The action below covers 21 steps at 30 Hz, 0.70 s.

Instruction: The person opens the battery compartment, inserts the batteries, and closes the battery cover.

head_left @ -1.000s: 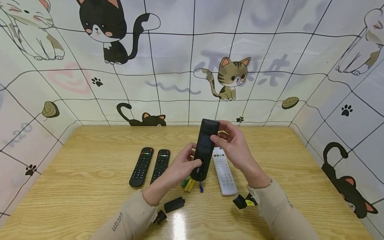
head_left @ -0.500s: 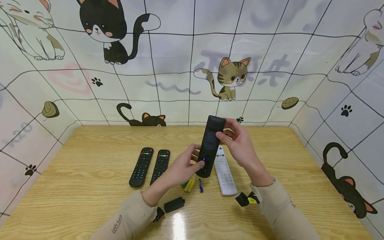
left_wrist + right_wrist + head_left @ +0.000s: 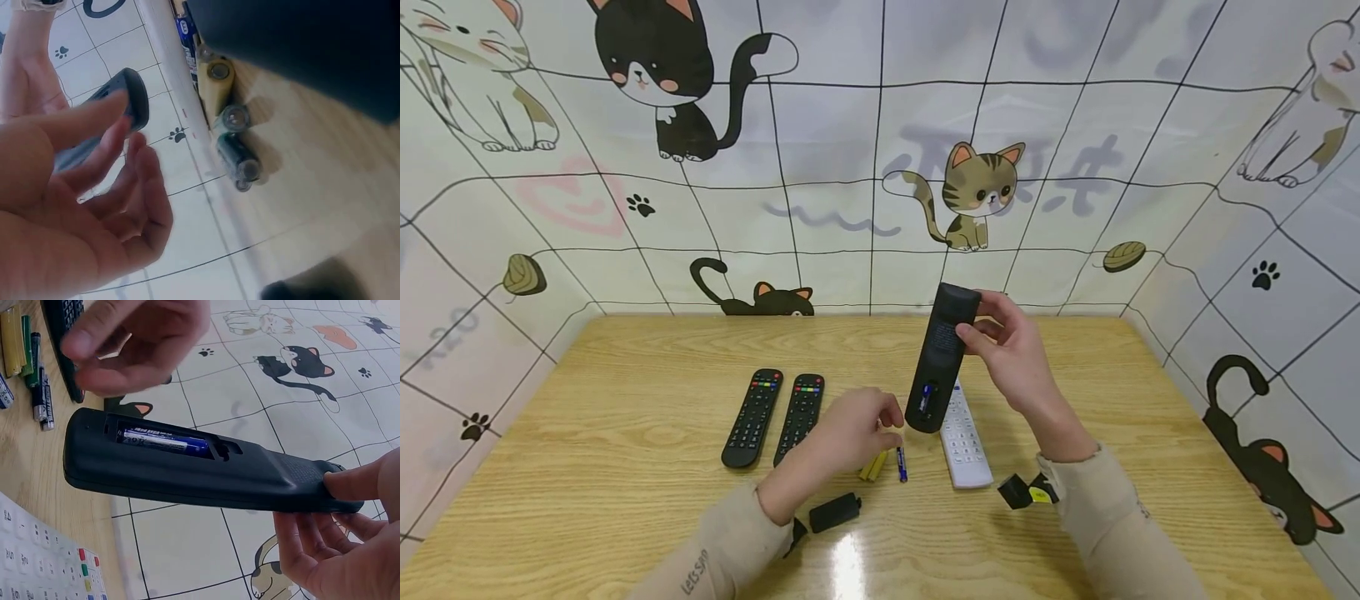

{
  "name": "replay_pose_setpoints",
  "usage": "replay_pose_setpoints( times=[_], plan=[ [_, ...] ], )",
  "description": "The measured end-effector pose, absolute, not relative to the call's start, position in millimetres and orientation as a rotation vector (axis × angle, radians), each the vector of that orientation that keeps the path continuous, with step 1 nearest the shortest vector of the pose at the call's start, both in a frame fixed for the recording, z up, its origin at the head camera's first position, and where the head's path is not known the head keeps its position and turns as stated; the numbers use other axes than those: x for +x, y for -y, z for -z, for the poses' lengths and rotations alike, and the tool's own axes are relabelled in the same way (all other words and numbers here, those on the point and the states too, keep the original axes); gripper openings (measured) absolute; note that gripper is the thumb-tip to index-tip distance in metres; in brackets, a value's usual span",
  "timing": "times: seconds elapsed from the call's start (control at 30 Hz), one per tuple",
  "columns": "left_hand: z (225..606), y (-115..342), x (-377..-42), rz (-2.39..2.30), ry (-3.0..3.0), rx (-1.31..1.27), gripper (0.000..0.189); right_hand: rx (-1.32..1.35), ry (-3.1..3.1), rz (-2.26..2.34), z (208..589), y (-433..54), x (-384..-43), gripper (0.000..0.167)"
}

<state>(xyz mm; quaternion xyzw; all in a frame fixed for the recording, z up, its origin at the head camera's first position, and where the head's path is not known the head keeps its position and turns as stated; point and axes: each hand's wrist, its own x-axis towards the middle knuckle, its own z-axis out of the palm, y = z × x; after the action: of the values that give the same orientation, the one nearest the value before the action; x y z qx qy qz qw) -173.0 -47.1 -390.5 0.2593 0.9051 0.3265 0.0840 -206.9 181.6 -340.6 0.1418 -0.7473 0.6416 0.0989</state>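
Across the far side, a white wall sheet (image 3: 827, 196) printed with cats and black grid lines. Below, a pale wood-grain table (image 3: 625, 467). Raised above it, just right of centre, a long matte-black plastic remote control (image 3: 946, 350): back showing, rounded ends, fine print toward the far end, near end tilted left. Pinched near the far end by the right hand (image 3: 1018, 362), thumb on the back, fingers underneath. Partly hidden beneath, a slim white plastic remote control (image 3: 967, 454); at left, 2 black button-covered remote controls (image 3: 752, 421). Just left of the raised near end, apart from it, the left hand (image 3: 853, 429), fingers loosely curved, thumb and forefinger slightly parted, holding nothing visible. At near left, a small black rectangular plastic cover (image 3: 835, 512). Uncovered in the raised back, a long recessed battery compartment (image 3: 112, 428), with at least 1 blue-and-white cylindrical battery (image 3: 165, 442) lengthwise inside. Near centre, loose yellow batteries (image 3: 876, 468), green batteries (image 3: 236, 153) and a blue battery (image 3: 902, 464).
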Motion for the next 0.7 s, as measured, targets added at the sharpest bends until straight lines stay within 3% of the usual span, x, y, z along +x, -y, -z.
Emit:
replay_pose_setpoints(
  times=[0.3, 0.7],
  plan=[
    [392, 40, -160, -0.557, -2.693, 0.977, 0.021, 0.373, 2.194, -1.907, 339, -184, -207, 0.041],
    [396, 31, -154, -0.365, -2.712, 1.004, 0.022, 0.409, 2.189, -1.887, 340, -185, -208, 0.041]
  ],
)
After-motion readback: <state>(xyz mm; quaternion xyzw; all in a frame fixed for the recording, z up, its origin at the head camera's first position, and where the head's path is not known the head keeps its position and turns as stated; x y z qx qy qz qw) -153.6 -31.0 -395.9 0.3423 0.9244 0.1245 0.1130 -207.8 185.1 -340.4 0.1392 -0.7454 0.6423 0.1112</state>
